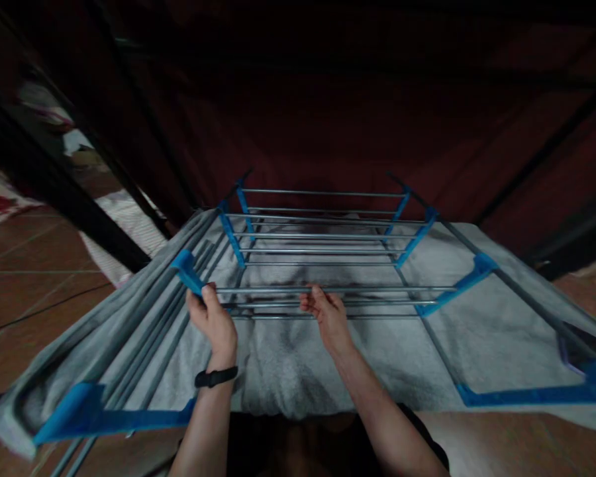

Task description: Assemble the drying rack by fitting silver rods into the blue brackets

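A folding drying rack [328,252] with grey metal rods and blue plastic joints stands in front of me, tiers stepping away. A grey towel [477,344] lies spread under its rods and hangs over both sides. My left hand [213,321], with a black band on the wrist, is closed around a near rod beside a blue corner joint [189,271]. My right hand [328,315] grips the same run of rods near the middle, fingers curled over them.
Reddish-brown floor tiles [30,265] lie to the left, crossed by a thin dark cable. A dark red fabric wall [352,119] with black poles rises behind the rack. Patterned cloth lies at the far left. A dark phone-like object [576,344] rests on the rack's right edge.
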`<state>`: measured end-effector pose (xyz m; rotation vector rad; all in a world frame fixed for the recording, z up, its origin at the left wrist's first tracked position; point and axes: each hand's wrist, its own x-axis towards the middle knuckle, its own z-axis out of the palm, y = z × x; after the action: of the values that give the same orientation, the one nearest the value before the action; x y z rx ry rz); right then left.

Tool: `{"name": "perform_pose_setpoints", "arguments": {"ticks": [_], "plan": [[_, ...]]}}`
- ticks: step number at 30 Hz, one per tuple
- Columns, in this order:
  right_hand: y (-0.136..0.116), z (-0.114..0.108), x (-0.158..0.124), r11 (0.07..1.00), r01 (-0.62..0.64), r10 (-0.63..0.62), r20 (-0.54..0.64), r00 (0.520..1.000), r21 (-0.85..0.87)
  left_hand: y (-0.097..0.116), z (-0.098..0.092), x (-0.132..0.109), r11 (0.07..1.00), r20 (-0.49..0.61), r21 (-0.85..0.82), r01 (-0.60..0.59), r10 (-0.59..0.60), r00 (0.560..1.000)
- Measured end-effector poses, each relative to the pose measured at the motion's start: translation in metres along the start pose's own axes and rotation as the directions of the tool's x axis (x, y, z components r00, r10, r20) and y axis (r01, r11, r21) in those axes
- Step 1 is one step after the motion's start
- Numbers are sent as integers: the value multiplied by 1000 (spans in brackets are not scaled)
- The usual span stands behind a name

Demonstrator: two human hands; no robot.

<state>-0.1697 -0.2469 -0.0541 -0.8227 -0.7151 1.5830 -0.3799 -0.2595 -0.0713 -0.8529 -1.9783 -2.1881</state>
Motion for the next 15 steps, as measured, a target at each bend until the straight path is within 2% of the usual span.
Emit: {"name": "perform_pose_setpoints", "arguments": {"ticks": [4,10,15], "plan": [[1,4,3,999,15,-14,-9,1000,48,-3,4,1,997,-32,49,-61,62,998],[0,5,7,997,13,-13,-1,1000,82,-6,6,0,994,-44,71,-86,89,995],[-3,10,3,997,18,-20,26,999,78,1,5,-1,998,-26,57,-35,37,999]]}}
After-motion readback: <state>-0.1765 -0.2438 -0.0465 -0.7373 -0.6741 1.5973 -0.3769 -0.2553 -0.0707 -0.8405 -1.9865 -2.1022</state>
